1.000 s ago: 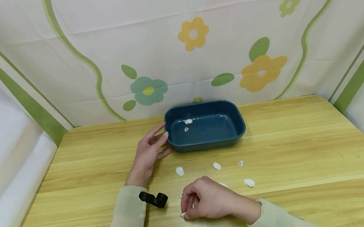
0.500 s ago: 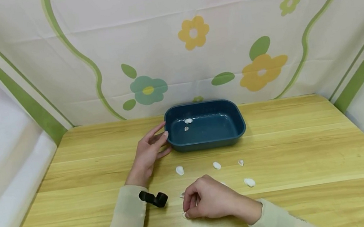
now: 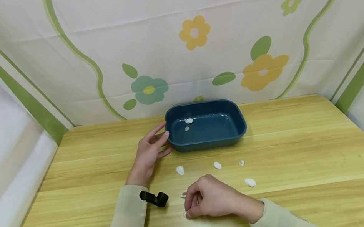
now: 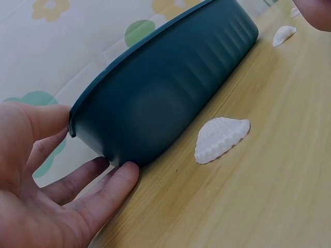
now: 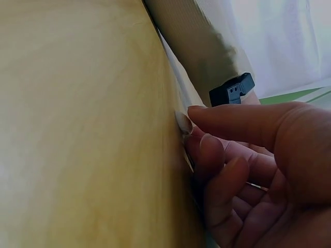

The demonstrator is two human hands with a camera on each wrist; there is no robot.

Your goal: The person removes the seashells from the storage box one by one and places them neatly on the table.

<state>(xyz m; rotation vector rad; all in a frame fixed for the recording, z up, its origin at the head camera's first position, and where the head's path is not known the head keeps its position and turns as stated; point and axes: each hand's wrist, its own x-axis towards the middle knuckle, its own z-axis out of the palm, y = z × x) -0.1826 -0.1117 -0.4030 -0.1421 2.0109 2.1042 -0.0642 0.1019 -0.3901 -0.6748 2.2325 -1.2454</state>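
Observation:
My left hand [image 3: 145, 153] rests against the left end of a dark blue plastic basin [image 3: 209, 144]. Its thumb touches the rim and its fingers, fairly straight, touch the lower side, as the left wrist view shows. Low over the table, my right hand [image 3: 211, 198] pinches a small pale seashell [image 5: 182, 122] between thumb and fingertips, at the table surface. Just beyond those fingers lies another shell [image 3: 183, 195], partly covered by the hand. Inside the basin are a white shell [image 3: 189, 120] and a smaller one [image 3: 187, 128].
Between basin and right hand lie a ribbed white shell [image 3: 180, 170], a white shell [image 3: 217, 165] and a small shell [image 3: 241, 162]. One more shell [image 3: 250, 182] is right of the hand. A flowered cloth [image 3: 174, 60] hangs behind the wooden table [image 3: 295, 151].
My right hand has shifted slightly to the right with its fingertips at the shell, uncovering more of the shell beyond them and covering another behind the hand. The left hand and basin stay put.

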